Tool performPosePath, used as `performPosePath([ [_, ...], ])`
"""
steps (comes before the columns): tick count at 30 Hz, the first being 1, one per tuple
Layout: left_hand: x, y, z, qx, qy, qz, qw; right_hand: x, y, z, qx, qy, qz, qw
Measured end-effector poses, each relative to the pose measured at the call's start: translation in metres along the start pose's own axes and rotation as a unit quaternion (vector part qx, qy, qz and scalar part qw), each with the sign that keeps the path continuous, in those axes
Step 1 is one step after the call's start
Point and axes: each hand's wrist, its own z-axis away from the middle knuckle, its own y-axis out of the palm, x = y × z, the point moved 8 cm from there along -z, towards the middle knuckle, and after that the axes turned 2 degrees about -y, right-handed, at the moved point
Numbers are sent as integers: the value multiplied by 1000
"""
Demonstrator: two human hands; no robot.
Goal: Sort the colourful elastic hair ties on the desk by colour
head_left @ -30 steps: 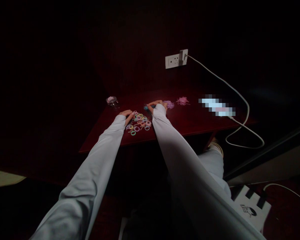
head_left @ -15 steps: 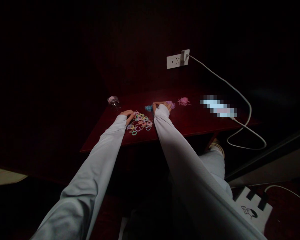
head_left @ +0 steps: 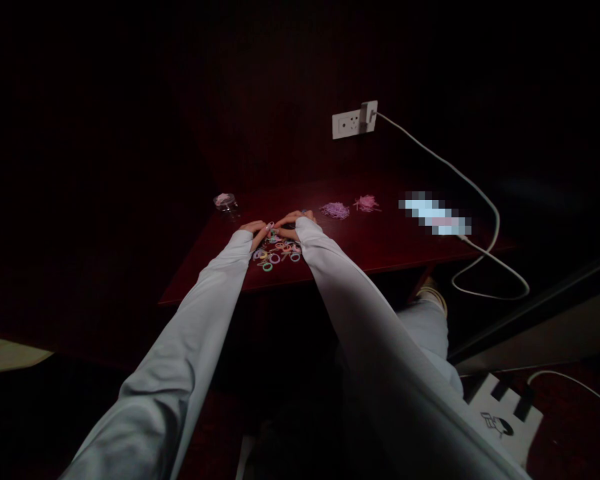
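My left hand (head_left: pixel 256 229) is closed in a pinch at the upper left of a pile of colourful hair ties (head_left: pixel 275 258). A small pale ring, apparently a hair tie, shows at its fingertips. My right hand (head_left: pixel 293 225) reaches over the pile from the right, its fingertips meeting those of the left. Its thumb and forefinger are brought together, and what they hold is too small to name. Right of it lie a purple heap of thin short pieces (head_left: pixel 335 211) and a similar pink heap (head_left: pixel 367 203). The blue heap is almost wholly hidden behind my right hand.
The dark red table (head_left: pixel 210 267) carries a clear jar (head_left: pixel 225 203) at its back left. A blurred-out bright device (head_left: pixel 435 213) lies at the right, with a white cable (head_left: pixel 495 213) running to the wall socket (head_left: pixel 350 124). A white box (head_left: pixel 505 420) stands low at the right.
My right hand has moved left from the blue and purple heaps to my left hand. The purple heap is now uncovered, the blue one covered. My left hand has stayed in place.
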Motion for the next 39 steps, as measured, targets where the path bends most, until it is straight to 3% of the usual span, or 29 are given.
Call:
performPosePath([
  [10,2,2,0,-6,3,9,1000,-7,9,-5,-15,-6,2,1000],
  [39,10,2,-1,-15,0,0,1000,-1,3,1,-7,36,7,999],
])
